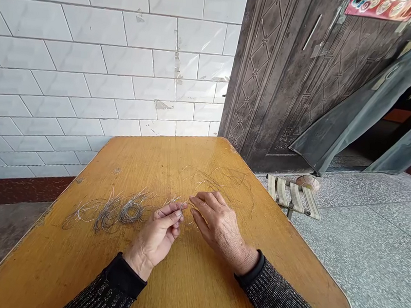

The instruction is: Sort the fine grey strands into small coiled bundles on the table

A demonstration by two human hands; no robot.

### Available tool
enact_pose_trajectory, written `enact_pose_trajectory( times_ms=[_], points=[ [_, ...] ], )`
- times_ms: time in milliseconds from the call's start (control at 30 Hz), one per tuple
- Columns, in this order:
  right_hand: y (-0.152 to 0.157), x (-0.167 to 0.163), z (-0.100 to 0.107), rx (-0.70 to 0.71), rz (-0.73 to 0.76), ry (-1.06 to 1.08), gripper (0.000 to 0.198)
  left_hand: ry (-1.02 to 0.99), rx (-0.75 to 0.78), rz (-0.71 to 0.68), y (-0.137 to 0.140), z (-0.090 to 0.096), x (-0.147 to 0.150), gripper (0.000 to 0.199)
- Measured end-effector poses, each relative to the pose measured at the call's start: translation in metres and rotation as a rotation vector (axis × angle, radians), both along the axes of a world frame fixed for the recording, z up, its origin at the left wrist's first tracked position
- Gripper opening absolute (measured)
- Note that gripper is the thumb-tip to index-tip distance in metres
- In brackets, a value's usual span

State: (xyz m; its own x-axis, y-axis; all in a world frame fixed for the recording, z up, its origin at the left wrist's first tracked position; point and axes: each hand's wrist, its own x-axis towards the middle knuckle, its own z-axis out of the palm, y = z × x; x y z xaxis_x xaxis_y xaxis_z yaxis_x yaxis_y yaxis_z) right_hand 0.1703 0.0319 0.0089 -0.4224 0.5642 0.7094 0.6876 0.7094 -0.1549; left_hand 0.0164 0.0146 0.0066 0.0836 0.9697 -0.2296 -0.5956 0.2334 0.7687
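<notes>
My left hand (pixel 160 232) is closed, its thumb and fingers pinching a thin wire (pixel 183 206) whose tip pokes out between them. Close beside it, my right hand (pixel 216 221) is held with the fingers stretched out and the thumb apart, fingertips almost at the wire's end. Left of my left hand lies a coiled bundle of thin grey wire (pixel 131 212), with a looser tangle of wires (pixel 105 217) beside it. Beyond my right hand, several fine loose wires (pixel 221 176) are scattered over the wooden table (pixel 184 289).
White wall tiles (pixel 90 58) rise behind the table. At the right are a dark patterned door (pixel 271 82) and a grey-blue curtain (pixel 364 112). A striped folding stool (pixel 292 195) stands on the floor by the table's right edge, near a round ball-like object (pixel 308 182).
</notes>
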Motion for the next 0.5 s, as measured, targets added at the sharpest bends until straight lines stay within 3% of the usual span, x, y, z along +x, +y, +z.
enact_pose_trajectory(
  times_ms=[500],
  points=[
    [-0.0008,-0.0055,-0.0001,0.007,-0.043,0.063,0.022,-0.071,0.018,0.035,-0.0041,-0.0022,0.0056,0.022]
  ],
)
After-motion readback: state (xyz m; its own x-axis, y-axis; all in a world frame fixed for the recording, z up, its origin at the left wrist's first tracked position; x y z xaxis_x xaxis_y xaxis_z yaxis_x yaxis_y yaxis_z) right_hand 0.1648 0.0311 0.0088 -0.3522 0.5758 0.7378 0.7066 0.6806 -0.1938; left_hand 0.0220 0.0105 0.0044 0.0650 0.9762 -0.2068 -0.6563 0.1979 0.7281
